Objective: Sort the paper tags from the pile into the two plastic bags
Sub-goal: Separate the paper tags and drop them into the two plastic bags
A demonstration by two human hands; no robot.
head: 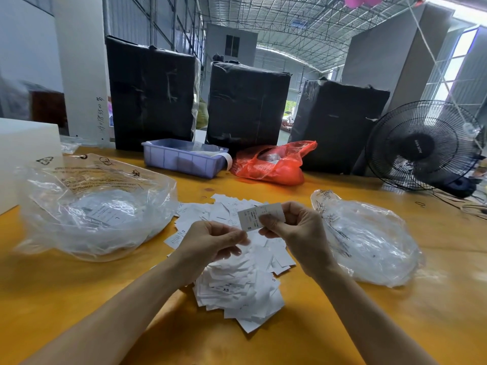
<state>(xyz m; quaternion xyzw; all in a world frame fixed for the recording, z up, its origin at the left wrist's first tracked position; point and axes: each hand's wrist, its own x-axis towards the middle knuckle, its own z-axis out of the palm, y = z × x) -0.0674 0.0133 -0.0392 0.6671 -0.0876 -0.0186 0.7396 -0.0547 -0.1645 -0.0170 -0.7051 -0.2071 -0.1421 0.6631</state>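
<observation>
At centre frame, your right hand (295, 227) pinches a tag (259, 216) marked S for reading; your left hand (210, 243), fingers curled, touches its corner above the pile (237, 285).

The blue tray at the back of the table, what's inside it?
Over the rim of the blue tray a clear plastic bag and a white paper strip curling over its right end show. Its wall hides anything lower down.

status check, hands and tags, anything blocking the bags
Right hand pinches one tag, marked S. Left hand curled beside it, grip unclear. Pile between both bags. Nothing blocking.
</observation>
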